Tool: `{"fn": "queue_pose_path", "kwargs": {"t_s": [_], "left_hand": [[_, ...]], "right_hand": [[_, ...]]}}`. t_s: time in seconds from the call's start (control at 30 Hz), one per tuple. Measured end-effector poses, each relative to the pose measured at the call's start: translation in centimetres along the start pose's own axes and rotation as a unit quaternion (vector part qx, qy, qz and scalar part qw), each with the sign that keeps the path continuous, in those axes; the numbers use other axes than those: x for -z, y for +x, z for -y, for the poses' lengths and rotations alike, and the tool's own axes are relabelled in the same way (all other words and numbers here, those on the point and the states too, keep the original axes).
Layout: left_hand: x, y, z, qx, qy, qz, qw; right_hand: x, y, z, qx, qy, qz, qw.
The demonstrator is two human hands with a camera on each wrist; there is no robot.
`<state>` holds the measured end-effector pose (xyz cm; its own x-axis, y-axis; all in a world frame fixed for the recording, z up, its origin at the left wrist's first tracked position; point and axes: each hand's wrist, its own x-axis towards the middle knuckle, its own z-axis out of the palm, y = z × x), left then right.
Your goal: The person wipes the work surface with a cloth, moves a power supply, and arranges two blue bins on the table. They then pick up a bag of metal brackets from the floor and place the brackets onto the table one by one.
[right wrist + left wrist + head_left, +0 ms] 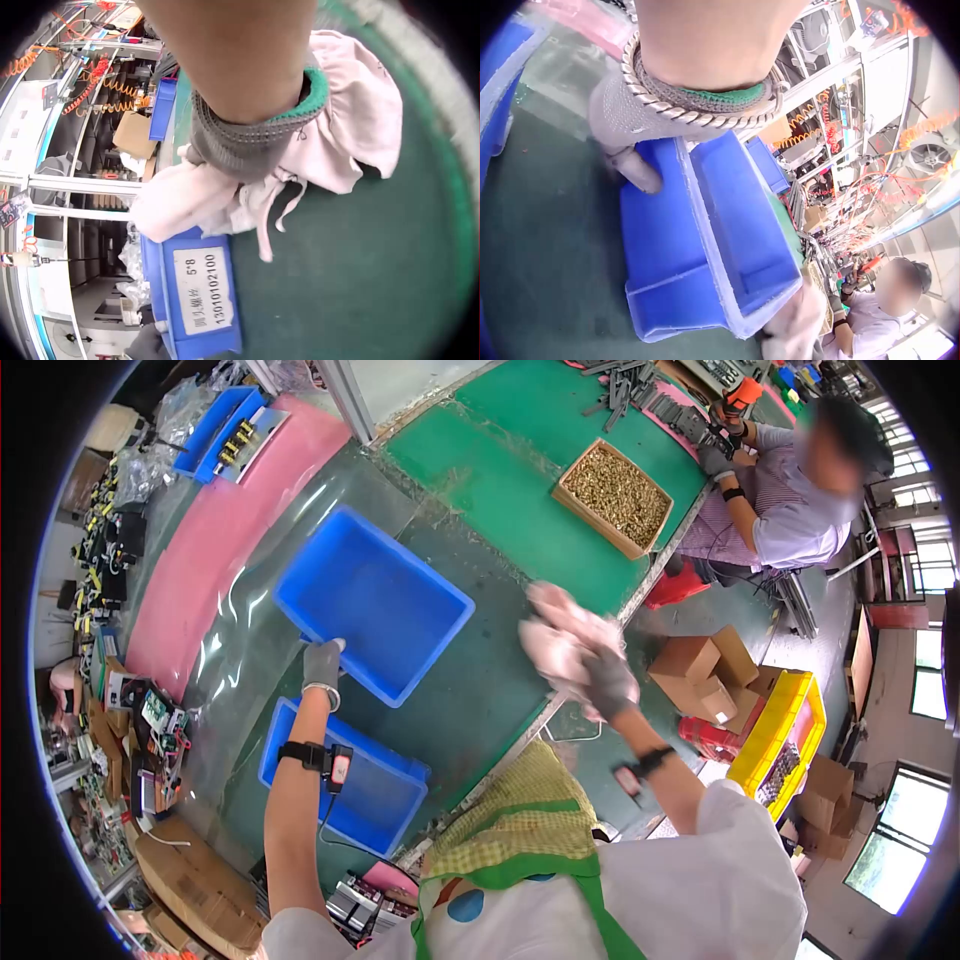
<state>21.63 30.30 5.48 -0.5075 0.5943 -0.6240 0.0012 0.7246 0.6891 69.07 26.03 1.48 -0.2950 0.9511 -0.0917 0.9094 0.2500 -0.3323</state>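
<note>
Two gloved hands are at work over one green table (500,500), and the big blue bin (375,605) on it is the landmark. Its near rim is pinched by the left hand (323,665), one finger lying down the outside of the wall; the other fingers are hidden. The bin is best kept flat, I judge, with light pressure at that rim, so it neither tips nor skids. To its right, the right hand (607,678) grips a bunched pink cloth (560,650); the grip's finger by finger shape is blurred, so I cannot tell it. The cloth would handle better gathered tighter, with its dangling strings (266,225) tucked in, as they could snag on the bin.

Counted, largest first: one table; one big blue bin, with one white label (204,290) on an end wall; one lower blue bin (375,800) just beside it on the wearer's side, though I cannot tell whether others are nested there; one yellow bin (745,765) well to its right; one open box (597,525) beyond it to the right, its small brass-coloured pieces (620,490) too many to count; one small blue bin (203,440) beyond it to the left; one cloth.
</note>
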Motion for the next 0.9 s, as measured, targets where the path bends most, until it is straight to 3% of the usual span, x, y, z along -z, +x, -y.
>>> {"fn": "queue_pose_path", "kwargs": {"t_s": [0.03, 0.07, 0.1, 0.13, 0.2, 0.27, 0.3, 0.33, 0.4, 0.43, 0.53, 0.6, 0.63, 0.7, 0.77, 0.8, 0.83, 0.9], "left_hand": [[-0.8, -0.5, 0.1, -0.003, 0.011, 0.01, 1.0], [-1.6, -1.3, 0.3, -0.004, 0.022, 0.02, 1.0], [-2.8, -2.4, 0.2, -0.015, 0.006, 0.045, 0.999], [-3.9, -3.5, 0.0, -0.027, -0.01, 0.068, 0.997], [-5.5, -4.1, 0.1, -0.041, -0.005, 0.064, 0.997], [-5.3, -4.2, -0.1, -0.042, 0.087, 0.062, 0.993], [-5.1, -4.9, 0.3, -0.038, 0.133, 0.063, 0.988], [-5.0, -6.3, 0.5, -0.094, 0.159, -0.013, 0.983], [-4.5, -9.9, 0.9, -0.196, 0.211, -0.172, 0.942], [-3.9, -12.1, 1.1, -0.228, 0.117, -0.174, 0.951], [-3.5, -18.9, 4.1, -0.339, 0.013, -0.211, 0.917], [-3.6, -25.6, 5.3, -0.304, 0.073, -0.21, 0.926], [-4.3, -28.0, 7.2, -0.286, 0.012, -0.176, 0.942], [-6.0, -33.0, 11.4, -0.253, 0.012, -0.214, 0.943], [-8.7, -37.3, 17.4, -0.168, -0.031, -0.211, 0.962], [-10.0, -39.2, 20.4, -0.122, -0.059, -0.208, 0.969], [-11.1, -41.0, 23.1, -0.097, -0.078, -0.213, 0.969], [-13.6, -45.4, 28.7, -0.039, -0.119, -0.211, 0.969]], "right_hand": [[3.5, -4.1, -1.7, -0.1, -0.021, 0.071, 0.992], [1.3, -9.9, -8.4, -0.092, -0.092, 0.038, 0.991], [2.4, -14.7, -13.6, -0.28, -0.068, 0.245, 0.926], [3.4, -19.5, -17.1, -0.31, 0.039, 0.178, 0.933], [5.3, -29.3, -23.9, -0.333, 0.261, 0.032, 0.906], [8.7, -28.4, -24.5, -0.497, 0.11, 0.197, 0.838], [9.3, -27.0, -24.1, -0.527, 0.067, 0.264, 0.805], [9.2, -25.7, -23.8, -0.525, 0.057, 0.303, 0.793], [7.5, -22.7, -22.8, -0.493, 0.06, 0.361, 0.789], [6.0, -21.0, -21.9, -0.473, 0.068, 0.386, 0.789], [1.4, -15.9, -19.4, -0.396, 0.064, 0.462, 0.791], [-2.0, -12.5, -18.0, -0.313, 0.039, 0.486, 0.815], [-3.6, -11.1, -17.6, -0.253, 0.027, 0.484, 0.837], [-6.6, -8.1, -16.3, -0.134, 0.002, 0.465, 0.875], [-4.2, -5.7, -6.2, -0.034, -0.126, 0.494, 0.86], [-9.3, -5.2, -9.1, 0.088, -0.076, 0.436, 0.893], [-11.5, -4.4, -6.9, 0.178, -0.232, 0.478, 0.828], [-10.8, -7.3, 1.7, 0.216, -0.209, 0.488, 0.819]]}}
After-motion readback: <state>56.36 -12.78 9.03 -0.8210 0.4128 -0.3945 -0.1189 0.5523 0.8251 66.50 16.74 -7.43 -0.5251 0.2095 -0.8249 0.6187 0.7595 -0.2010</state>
